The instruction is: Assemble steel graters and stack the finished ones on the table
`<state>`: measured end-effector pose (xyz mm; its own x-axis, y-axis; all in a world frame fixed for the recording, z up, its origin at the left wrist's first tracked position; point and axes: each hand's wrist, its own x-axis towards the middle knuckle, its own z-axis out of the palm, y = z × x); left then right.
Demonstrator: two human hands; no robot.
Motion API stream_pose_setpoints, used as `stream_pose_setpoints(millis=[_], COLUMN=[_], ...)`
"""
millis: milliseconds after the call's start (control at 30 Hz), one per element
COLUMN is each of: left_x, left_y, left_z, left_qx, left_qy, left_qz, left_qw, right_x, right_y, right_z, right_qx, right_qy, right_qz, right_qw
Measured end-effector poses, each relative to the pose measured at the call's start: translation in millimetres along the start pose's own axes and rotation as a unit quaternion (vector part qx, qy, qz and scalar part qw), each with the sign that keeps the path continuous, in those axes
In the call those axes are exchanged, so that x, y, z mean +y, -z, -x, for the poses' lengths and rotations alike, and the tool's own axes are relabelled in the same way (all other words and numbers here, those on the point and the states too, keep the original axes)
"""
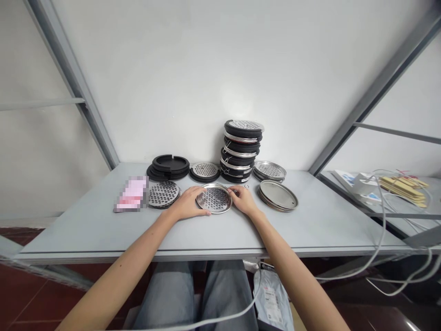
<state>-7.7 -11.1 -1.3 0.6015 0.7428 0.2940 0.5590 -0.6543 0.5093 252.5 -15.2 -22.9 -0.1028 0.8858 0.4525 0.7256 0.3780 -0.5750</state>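
A round perforated metal disc (214,198) lies on the grey table (103,230) straight in front of me. My left hand (188,202) grips its left rim, fingers curled round the edge and thumb along the front. My right hand (243,199) holds the right rim the same way. A small metal ring (246,186) lies just behind my right hand.
A tall stack of black-rimmed mesh discs (241,151) stands behind. Black rings (170,166), a mesh disc in a black ring (205,171), another perforated plate (163,193), mesh discs (269,170) and plain lids (277,195) surround. A pink blurred pad (131,194) lies left. Cables (379,248) hang right.
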Motion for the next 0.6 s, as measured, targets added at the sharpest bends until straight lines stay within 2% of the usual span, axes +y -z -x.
stream_pose_setpoints(millis=[233,600], left_x=[-1.5,-6.7], left_y=[1.3,-3.2], left_z=[1.9,1.4], left_qx=[-0.035,-0.012], left_qy=[0.005,0.011], left_qz=[-0.004,-0.01], left_qw=[0.999,1.0], right_x=[-0.5,-0.4], right_y=[1.7,1.0], right_z=[-0.4,-0.5], right_qx=[-0.001,-0.006], right_qy=[0.017,0.023], right_qz=[0.024,0.0], right_qw=[1.0,1.0])
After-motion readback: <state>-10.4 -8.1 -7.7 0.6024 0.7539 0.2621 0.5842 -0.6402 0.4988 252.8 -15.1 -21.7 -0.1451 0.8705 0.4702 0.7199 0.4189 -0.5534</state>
